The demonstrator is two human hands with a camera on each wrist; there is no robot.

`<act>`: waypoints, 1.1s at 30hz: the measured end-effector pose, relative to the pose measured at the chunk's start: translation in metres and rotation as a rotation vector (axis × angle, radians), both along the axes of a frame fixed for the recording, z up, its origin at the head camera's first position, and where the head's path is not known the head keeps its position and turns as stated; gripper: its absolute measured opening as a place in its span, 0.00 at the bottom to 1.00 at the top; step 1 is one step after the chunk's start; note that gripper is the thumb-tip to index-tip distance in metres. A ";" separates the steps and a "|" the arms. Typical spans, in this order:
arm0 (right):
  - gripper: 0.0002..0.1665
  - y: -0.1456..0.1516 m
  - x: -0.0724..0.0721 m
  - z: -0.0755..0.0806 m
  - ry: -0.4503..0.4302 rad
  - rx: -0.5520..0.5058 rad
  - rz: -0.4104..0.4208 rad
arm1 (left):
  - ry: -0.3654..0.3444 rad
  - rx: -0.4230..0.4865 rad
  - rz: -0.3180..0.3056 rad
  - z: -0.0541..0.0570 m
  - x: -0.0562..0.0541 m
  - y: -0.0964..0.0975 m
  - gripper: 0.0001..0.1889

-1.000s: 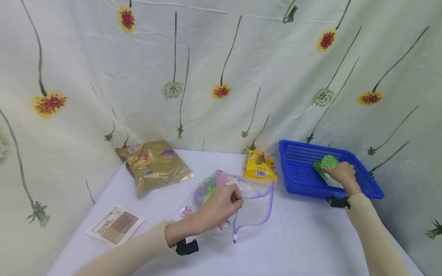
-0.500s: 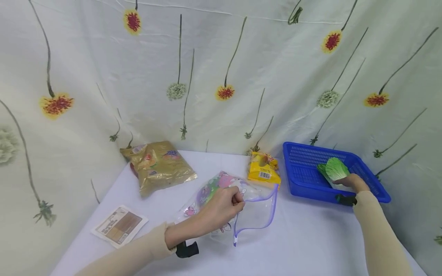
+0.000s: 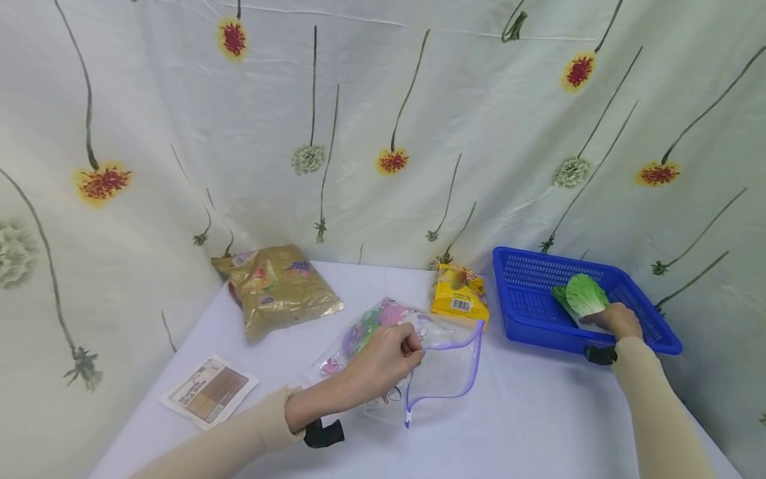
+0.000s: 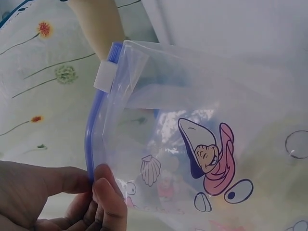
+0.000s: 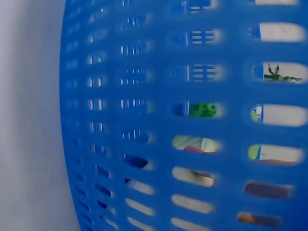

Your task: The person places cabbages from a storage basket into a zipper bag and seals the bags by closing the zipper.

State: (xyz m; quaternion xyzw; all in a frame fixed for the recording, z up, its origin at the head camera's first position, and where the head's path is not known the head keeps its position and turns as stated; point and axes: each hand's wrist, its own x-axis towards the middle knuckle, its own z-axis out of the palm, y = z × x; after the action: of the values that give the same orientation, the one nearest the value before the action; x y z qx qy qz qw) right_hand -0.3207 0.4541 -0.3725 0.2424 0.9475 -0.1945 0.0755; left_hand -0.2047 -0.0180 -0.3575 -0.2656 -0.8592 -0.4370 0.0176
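Observation:
My left hand (image 3: 383,356) pinches the purple-edged mouth of a clear zip bag (image 3: 445,372), which lies on the table with cartoon prints. In the left wrist view, thumb and fingers (image 4: 111,204) hold the blue zip rim of the bag (image 4: 240,106); a white slider (image 4: 105,76) sits farther up. Over on the right, my right hand (image 3: 624,322) reaches into a blue basket (image 3: 538,338) and holds the white base of a Chinese cabbage (image 3: 585,294), thumb across its front. The other fingers are mostly hidden. Through the slots of the basket wall (image 5: 159,91), bits of green leaf show.
A yellow snack packet (image 3: 456,296) stands behind the bag, left of the basket. At the back left lies a gold fruit-print pouch (image 3: 287,293). A flat white-and-brown packet (image 3: 211,392) lies near the left edge. A flowered curtain (image 3: 359,213) closes off the back.
My right hand has moved from the middle of the cabbage down to its white base, so more leaf shows. The left hand stays at the bag's rim. The head view has shifted slightly.

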 end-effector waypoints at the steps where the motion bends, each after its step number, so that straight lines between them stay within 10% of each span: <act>1: 0.55 0.001 0.000 0.000 0.020 0.004 0.002 | -0.002 0.007 -0.001 0.000 0.000 0.000 0.03; 14: 0.39 -0.019 -0.007 0.001 0.414 -0.060 -0.045 | 0.072 0.037 0.098 0.010 -0.009 -0.005 0.05; 24: 0.54 -0.048 -0.002 0.011 0.580 -0.372 -0.138 | 0.126 0.067 0.132 0.011 -0.010 -0.007 0.04; 33: 0.42 -0.111 0.025 0.024 0.773 -0.478 0.024 | 0.137 0.058 0.144 0.012 -0.014 -0.006 0.07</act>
State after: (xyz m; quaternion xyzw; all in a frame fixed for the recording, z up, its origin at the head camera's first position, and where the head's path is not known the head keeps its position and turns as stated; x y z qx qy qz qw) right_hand -0.2954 0.3432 -0.3489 0.1168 0.8373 -0.4833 -0.2273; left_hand -0.2189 -0.0238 -0.3450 -0.2319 -0.8599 -0.4399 0.1153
